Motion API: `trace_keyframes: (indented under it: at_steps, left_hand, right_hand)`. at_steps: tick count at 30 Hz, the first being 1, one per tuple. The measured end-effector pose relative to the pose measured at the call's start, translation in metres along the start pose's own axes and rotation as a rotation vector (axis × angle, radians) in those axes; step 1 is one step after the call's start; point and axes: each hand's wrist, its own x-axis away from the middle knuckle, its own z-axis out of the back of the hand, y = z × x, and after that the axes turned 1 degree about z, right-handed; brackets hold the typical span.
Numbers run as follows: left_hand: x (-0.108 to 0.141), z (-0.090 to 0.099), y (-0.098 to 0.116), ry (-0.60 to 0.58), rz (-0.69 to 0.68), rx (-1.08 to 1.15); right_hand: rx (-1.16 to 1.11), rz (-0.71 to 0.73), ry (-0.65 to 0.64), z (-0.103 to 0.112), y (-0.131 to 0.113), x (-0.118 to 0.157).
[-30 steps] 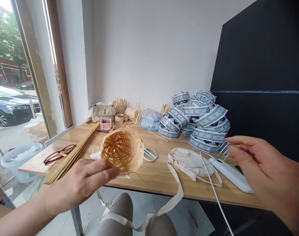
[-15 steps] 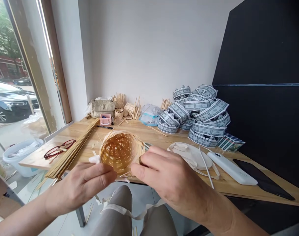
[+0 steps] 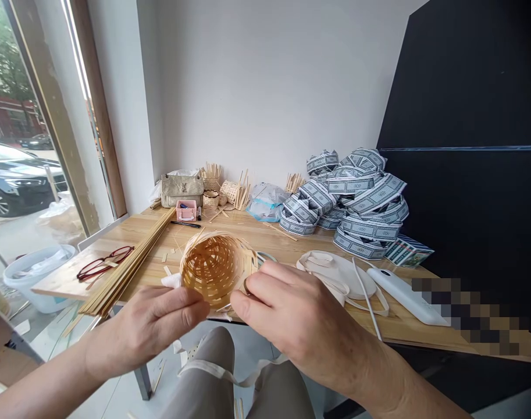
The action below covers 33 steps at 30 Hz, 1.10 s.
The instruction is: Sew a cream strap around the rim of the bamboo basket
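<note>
A small woven bamboo basket (image 3: pixel 210 265) lies tilted on its side above the table's near edge, its open mouth facing me. My left hand (image 3: pixel 160 320) grips the near-left part of its rim, fingers closed. A white wrapping (image 3: pixel 171 280) shows just behind those fingers. At the right side of the rim, my right hand (image 3: pixel 287 308) is closed on the basket edge, thumb and forefinger pinched together. Something small and brownish shows at that pinch, too hidden to name. A pale fabric strip (image 3: pixel 248 381) hangs across my knees below.
Long bamboo strips (image 3: pixel 134 262) and red glasses (image 3: pixel 106 263) lie left on the wooden table. Behind stand a handbag (image 3: pixel 182 191), a pink box (image 3: pixel 186 210) and a plastic bag (image 3: pixel 266 201). Patterned rolled bands (image 3: pixel 365 203), pale tape (image 3: pixel 321 265) and a white device (image 3: pixel 407 295) are right.
Both hands keep their hold on the basket. The basket has turned slightly and shifted a little to the right; the view has moved slightly.
</note>
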Motion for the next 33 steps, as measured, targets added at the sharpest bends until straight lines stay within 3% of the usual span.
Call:
trace_keyframes:
  at_steps: [19, 23, 30, 33]
  left_hand:
    - [0.004, -0.003, -0.001, -0.056, 0.018, 0.073]
    - [-0.002, -0.005, -0.009, -0.148, 0.107, 0.275]
    - [-0.019, -0.009, -0.036, -0.423, 0.395, 0.907]
    - [-0.022, -0.013, -0.046, -0.478, 0.420, 1.042]
  right_hand:
    - [-0.022, -0.024, -0.034, -0.003, -0.001, -0.001]
    - [-0.144, -0.064, -0.111, -0.004, 0.006, -0.002]
    - [-0.384, -0.087, -0.258, -0.008, 0.024, -0.005]
    - [-0.456, -0.089, -0.310, -0.012, 0.032, -0.005]
